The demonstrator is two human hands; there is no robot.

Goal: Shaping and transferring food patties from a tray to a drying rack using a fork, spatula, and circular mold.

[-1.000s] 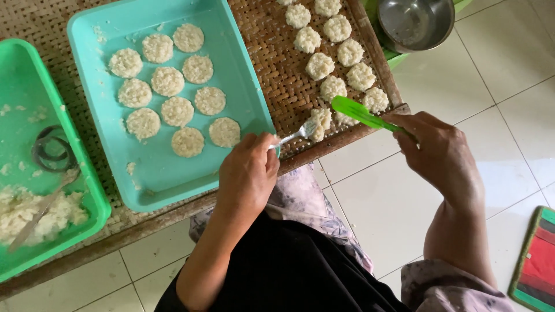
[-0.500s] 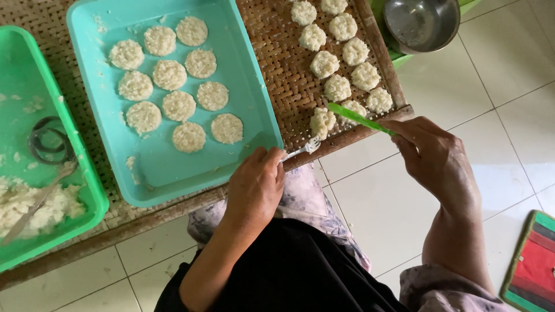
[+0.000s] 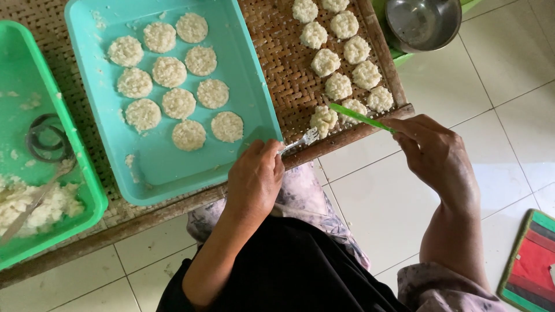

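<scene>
Left hand (image 3: 253,180): closed around the handle of a metal fork (image 3: 302,140), tines pointing toward the near corner of the woven tray (image 3: 277,63), just short of the nearest rice patty on the weave (image 3: 323,119); right hand (image 3: 435,151): pinching a thin green spatula (image 3: 359,117) between fingertips, its blade lying across the near edge of the woven tray, touching or just over that same patty, which of the two I cannot tell; patties on the weave: two loose columns of white rounds running from that corner toward the far edge; teal tray (image 3: 254,81): resting on the woven tray beside the columns, holding ten flattened rounds (image 3: 178,103) in rough rows, its near part bare; green tub (image 3: 81,173): at the far side of the teal tray from the hands, also on the woven tray, containing a heap of white rice mixture (image 3: 34,208), a dark ring mould (image 3: 46,138) and a utensil stuck in the heap; metal bowl (image 3: 422,22): beyond the woven tray's far corner, on a green rim; tiled floor (image 3: 509,86): under and beside the woven tray; striped mat (image 3: 529,266): on the floor, well apart from the tray. Risk, as judged: the nearest patty sits at the very edge of the weave, so a push from fork or spatula could tip it onto the floor; the soft round could also crumble if lifted unevenly between the two tools.
</scene>
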